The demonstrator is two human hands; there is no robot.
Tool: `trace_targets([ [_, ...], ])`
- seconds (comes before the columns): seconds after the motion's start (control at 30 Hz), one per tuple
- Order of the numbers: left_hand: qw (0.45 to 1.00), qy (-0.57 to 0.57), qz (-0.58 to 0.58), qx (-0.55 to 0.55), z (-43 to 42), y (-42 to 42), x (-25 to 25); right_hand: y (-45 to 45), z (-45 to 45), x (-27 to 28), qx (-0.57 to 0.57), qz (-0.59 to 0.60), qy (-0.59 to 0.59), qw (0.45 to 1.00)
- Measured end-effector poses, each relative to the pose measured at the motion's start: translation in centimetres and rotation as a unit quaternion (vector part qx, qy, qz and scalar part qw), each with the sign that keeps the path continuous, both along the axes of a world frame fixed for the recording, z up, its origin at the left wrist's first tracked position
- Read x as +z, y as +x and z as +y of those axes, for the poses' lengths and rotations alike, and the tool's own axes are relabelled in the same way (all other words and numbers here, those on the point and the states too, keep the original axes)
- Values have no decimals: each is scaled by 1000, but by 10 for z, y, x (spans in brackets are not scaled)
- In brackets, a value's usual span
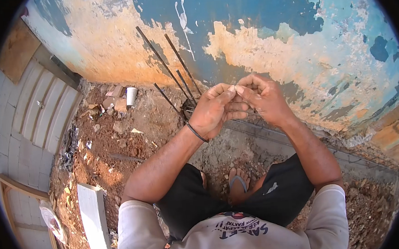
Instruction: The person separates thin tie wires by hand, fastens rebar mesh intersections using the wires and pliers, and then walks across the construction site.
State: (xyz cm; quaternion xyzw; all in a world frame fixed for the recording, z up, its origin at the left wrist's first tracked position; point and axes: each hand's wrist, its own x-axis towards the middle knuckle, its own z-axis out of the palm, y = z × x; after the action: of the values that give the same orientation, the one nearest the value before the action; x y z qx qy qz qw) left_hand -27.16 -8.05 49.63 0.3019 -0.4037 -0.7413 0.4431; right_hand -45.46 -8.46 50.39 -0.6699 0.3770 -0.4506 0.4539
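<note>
The person's bare left hand (217, 107) and bare right hand (267, 98) are being held close together before the peeling blue-and-cream plaster wall (267, 42). On each, thumb and forefinger are being pinched together at the tips; whether anything tiny is being gripped cannot be told. Thin, dark, straight metal rods (162, 60) are being seen near the left hand, slanting up beside the wall. A narrow black wristband (193, 131) is being worn on the left wrist.

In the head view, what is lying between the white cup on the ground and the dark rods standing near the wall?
The head view shows only brown soil between the white cup and the dark rods; no separate object is visible there.
</note>
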Motion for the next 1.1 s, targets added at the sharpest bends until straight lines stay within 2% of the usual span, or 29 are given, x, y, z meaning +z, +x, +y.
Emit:
trace_targets([
  [0.17, 1000, 0, -10, -11, 1, 2, 1, 1, -5, -5, -1, 20, -28, 999],
  [0.27, 1000, 9, -3, -23, 2, 3, -2, 0, -3, -2, -7, 50, -6, 999],
  [0.37, 998, -2, 37, -50, 2, 3, -2, -2, -3, -5, 9, 3, -46, 999],
  [0.47, 997, -6, 45, -66, 3, 3, 1, -3, 0, -3, 2, -51, -3, 999],
  [0.57, 998, -18, 26, -62, 6, 1, 5, -6, -1, -3, -8, -54, 19, 998],
  [0.63, 997, -48, -57, -7, 7, -1, 2, -8, -1, -3, 16, -34, 51, 998],
  [0.77, 987, -109, -118, 5, 11, -2, 1, -5, 2, -1, -10, 13, 10, 1000],
  [0.93, 980, -136, -137, 39, 15, -6, 8, 7, 6, -7, -47, -87, 15, 995],
  [1.1, 978, -153, -139, 39, 14, -7, 2, 15, 8, -11, -61, -114, 22, 991],
])
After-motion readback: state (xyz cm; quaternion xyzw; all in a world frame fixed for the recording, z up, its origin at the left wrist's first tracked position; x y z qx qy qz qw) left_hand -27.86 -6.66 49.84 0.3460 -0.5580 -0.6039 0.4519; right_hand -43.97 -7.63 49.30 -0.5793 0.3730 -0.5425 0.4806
